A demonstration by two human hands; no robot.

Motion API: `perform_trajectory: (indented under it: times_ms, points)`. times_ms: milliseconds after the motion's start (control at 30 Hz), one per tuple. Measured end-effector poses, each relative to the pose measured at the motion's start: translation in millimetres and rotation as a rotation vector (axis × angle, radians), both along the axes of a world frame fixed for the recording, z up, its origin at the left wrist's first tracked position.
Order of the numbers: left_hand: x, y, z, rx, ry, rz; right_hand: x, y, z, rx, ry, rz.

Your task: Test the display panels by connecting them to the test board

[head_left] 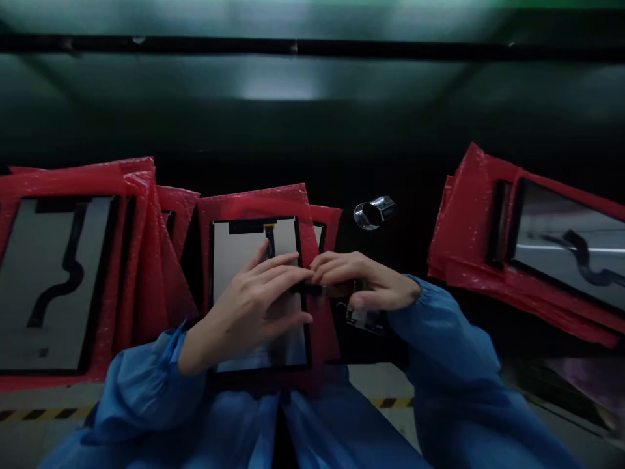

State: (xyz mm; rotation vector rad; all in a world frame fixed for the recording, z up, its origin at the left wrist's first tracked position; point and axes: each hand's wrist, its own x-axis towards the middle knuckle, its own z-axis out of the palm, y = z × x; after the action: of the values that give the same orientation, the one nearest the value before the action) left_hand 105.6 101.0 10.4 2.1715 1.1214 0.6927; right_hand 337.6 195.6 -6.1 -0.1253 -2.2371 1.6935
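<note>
A display panel [229, 251] with a black frame and a pale back lies in front of me on red bubble-wrap bags [258, 202]. A black flex cable [270, 240] runs down from its top edge and passes under my left hand [254, 293]. That hand is open over the panel, its fingers stretched out toward the right hand. At the panel's right edge, my right hand [361, 277] has its fingers pinched around the cable's dark end [315, 289]. Below the right palm is a small board-like device [364, 318], partly hidden.
On the left, a stack of red bags [141, 260] carries another panel [53, 273] with a curved black cable. A second stack [469, 215] with a panel [561, 241] sits at the right. A shiny metal ring [374, 213] lies on the dark table beyond my right hand.
</note>
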Motion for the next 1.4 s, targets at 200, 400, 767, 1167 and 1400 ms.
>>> perform_trajectory:
  times_ms: [200,400,767,1167,1400]
  points:
    - [21.2,7.8,-3.9,-0.128,-0.254,0.110,3.3,-14.6,-4.0,-0.162,-0.087,-0.116]
    - [27.6,6.8,-0.6,-0.415,-0.314,0.291,-1.4,-22.7,-6.6,-0.141,-0.138,-0.261]
    - [29.8,10.1,0.3,-0.439,-0.281,0.236,-11.7,-33.7,-4.0,-0.138,-0.140,-0.315]
    - [24.3,8.5,9.0,-0.466,-0.223,0.230,-11.5,-35.9,-4.3,-0.079,-0.180,-0.388]
    - [26.4,4.6,6.4,-0.414,-0.206,0.226,-9.2,-32.5,-5.3,-0.176,-0.126,-0.305]
